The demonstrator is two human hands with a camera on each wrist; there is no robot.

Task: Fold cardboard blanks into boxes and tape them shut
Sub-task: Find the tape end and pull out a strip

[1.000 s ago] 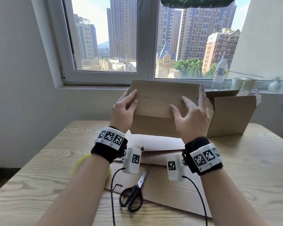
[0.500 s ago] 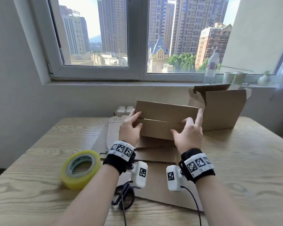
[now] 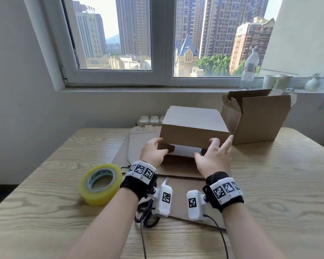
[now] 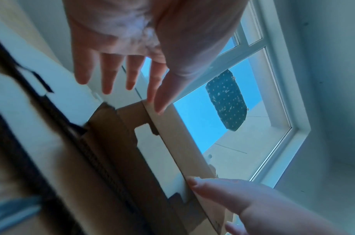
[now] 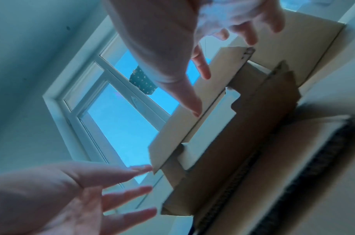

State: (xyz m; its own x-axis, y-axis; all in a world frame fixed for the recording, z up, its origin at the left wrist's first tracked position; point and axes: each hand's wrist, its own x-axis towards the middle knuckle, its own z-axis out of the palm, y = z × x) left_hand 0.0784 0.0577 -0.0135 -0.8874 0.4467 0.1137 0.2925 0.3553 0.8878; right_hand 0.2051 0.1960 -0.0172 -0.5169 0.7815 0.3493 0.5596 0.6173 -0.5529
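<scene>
Wood-grain table (image 3: 269, 184) under a wide window (image 3: 163, 43), pale wall on both sides. Nearest the wrists: black-handled scissors (image 3: 148, 217) below the left wrist, lying on flat cardboard blanks (image 3: 178, 171) that stretch under both forearms. Roll of yellow tape (image 3: 99, 184) just to the outside of the left wrist, lying flat on the wood. Left hand (image 3: 152, 153) at the near left corner of the half-formed box (image 3: 193, 128), fingers nearly straight and spread, fingertips touching the lower edge; no curl around anything. Right hand (image 3: 213, 157) at the near right corner, fingers splayed and extended, thumb against the box front, nothing gripped. Both wrist views show the two open palms facing each other with the box's front panel (image 4: 172, 139) between them. Box stands just beyond the fingertips, its near bottom edge lifted, showing a light gap underneath. Beyond the right hand, a larger open carton (image 3: 258, 118) stands upright, close beside the box. Farthest out, on the sill past the right hand: a water bottle (image 3: 250, 70), paper cups (image 3: 277, 82) and a small vase (image 3: 312, 83).
</scene>
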